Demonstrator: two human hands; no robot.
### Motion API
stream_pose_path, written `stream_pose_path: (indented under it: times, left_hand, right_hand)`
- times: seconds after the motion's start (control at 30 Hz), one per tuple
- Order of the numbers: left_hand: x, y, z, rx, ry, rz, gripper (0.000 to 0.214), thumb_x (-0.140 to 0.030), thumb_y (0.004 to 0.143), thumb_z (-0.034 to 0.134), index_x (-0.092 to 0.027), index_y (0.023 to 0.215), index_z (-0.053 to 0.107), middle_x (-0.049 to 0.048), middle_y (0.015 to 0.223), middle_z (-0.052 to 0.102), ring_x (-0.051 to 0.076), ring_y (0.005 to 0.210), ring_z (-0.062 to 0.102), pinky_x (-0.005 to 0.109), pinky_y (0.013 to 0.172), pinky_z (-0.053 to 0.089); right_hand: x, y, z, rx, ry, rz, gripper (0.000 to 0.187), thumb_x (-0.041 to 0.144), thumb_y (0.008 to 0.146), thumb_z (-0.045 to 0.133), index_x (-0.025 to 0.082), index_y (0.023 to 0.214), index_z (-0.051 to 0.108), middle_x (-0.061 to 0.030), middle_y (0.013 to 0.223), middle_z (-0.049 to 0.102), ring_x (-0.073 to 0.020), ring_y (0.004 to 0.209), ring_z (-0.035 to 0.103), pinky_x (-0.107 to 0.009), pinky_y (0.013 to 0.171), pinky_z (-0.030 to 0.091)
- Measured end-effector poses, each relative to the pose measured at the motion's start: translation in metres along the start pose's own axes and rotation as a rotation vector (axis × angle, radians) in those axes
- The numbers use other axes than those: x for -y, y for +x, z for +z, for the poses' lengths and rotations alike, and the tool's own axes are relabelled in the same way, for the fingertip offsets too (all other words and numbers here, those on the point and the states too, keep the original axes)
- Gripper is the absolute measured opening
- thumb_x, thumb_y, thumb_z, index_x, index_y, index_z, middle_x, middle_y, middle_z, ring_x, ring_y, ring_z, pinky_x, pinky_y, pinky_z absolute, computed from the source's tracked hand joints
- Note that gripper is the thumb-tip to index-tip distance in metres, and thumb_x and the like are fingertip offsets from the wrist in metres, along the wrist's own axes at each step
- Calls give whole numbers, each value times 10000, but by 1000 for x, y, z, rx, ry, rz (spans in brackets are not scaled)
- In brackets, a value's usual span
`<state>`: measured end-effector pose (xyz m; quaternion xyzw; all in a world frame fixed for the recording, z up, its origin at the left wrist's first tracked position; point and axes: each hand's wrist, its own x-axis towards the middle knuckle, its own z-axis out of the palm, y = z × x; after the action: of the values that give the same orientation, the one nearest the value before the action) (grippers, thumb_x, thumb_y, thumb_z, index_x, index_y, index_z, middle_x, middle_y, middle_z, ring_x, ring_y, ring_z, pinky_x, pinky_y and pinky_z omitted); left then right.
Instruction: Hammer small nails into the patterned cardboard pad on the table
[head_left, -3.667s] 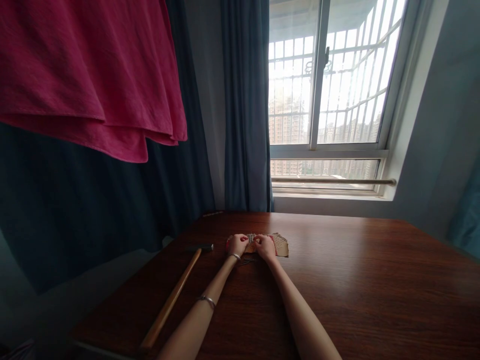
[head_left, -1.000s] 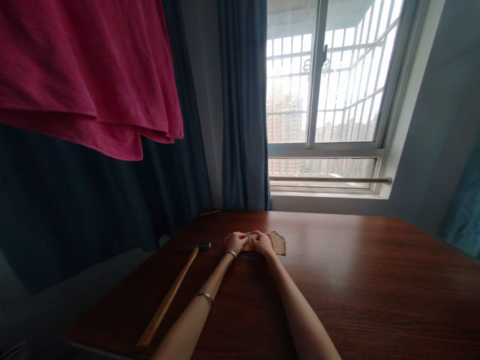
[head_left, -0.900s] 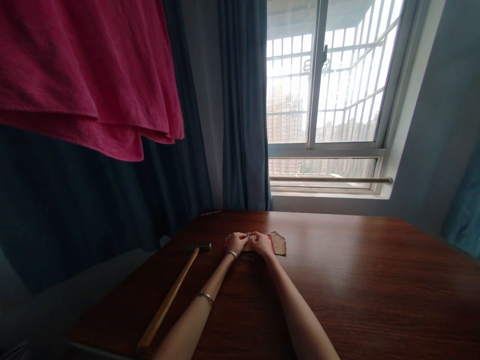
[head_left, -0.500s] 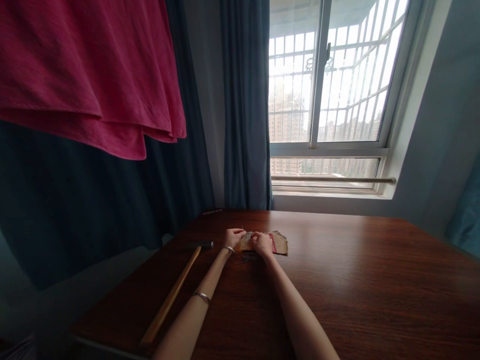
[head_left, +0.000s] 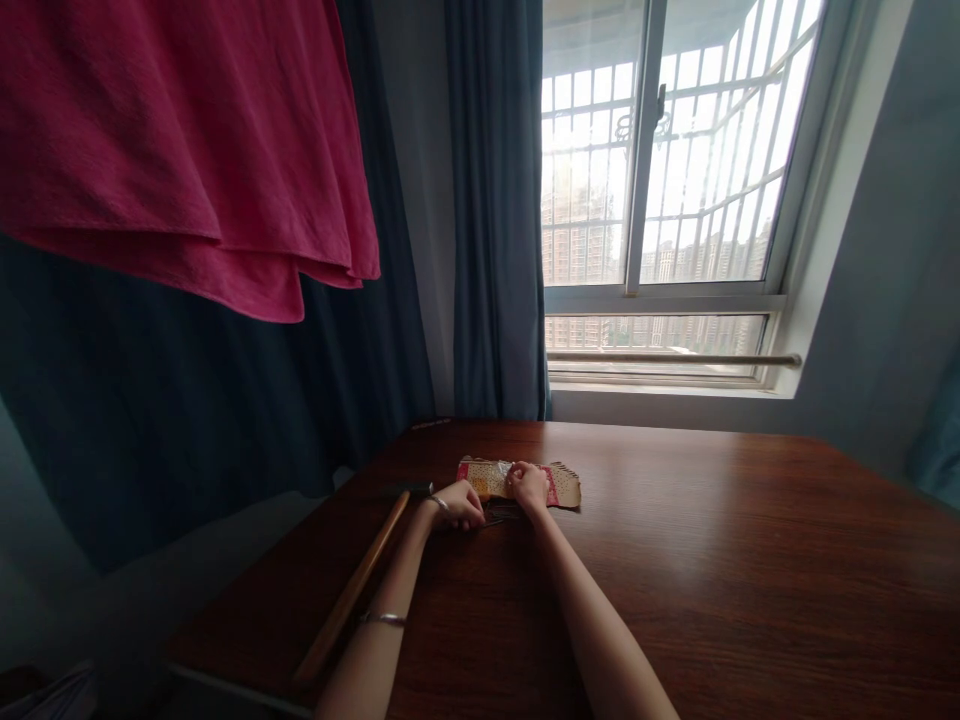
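A small flat piece of card or wood [head_left: 561,486] with red and yellow print and rows of dots lies far out on the brown table [head_left: 712,560]. My right hand [head_left: 529,487] rests on it with fingers curled, pressing it down. My left hand [head_left: 459,505] sits on the table just left of and nearer than the piece, fingers bent over a small cluster of thin dark metal pins or nails [head_left: 501,516]. Whether it grips one is too small to see. A silver bangle circles my left forearm.
A hammer with a long wooden handle [head_left: 358,590] lies at the table's left, its head [head_left: 412,489] close to my left hand. A red cloth [head_left: 187,150] hangs overhead at left. Dark curtains and a barred window stand behind the table.
My left hand has come off the printed piece and moved back and down to the pins on the table. My right hand has stayed on the piece, which now shows more.
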<state>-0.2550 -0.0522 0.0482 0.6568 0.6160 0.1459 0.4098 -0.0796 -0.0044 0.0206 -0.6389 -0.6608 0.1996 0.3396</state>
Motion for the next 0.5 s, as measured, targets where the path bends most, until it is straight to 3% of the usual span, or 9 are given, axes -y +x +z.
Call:
stream_pose_path:
  times: [0.13,0.33,0.5]
  left_hand:
    - [-3,-2,-1,12,35,-31,189,-279,523,691,-118,621,704,50,576,650,109,492,530,177,402,286]
    - [-2,-1,1,-8,86,-12,190,-301,525,697,-132,613,702,40,568,641,103,479,506,175,395,261]
    - [1,0,1,3,84,-9,199,-307,517,711,-135,617,693,24,549,615,97,478,493,172,397,261]
  right_hand:
    - [1,0,-1,-10,23,12,222,331,808,504,272,859,712,-62,911,702,-220,873,592,-300,746,399]
    - [-2,2,-8,6,83,-26,267,350,842,465,270,990,671,-39,867,706,-173,776,619,-253,684,422]
    - [-6,2,-21,114,103,-167,183,338,744,595,221,796,726,-15,705,689,-167,687,611,-238,636,421]
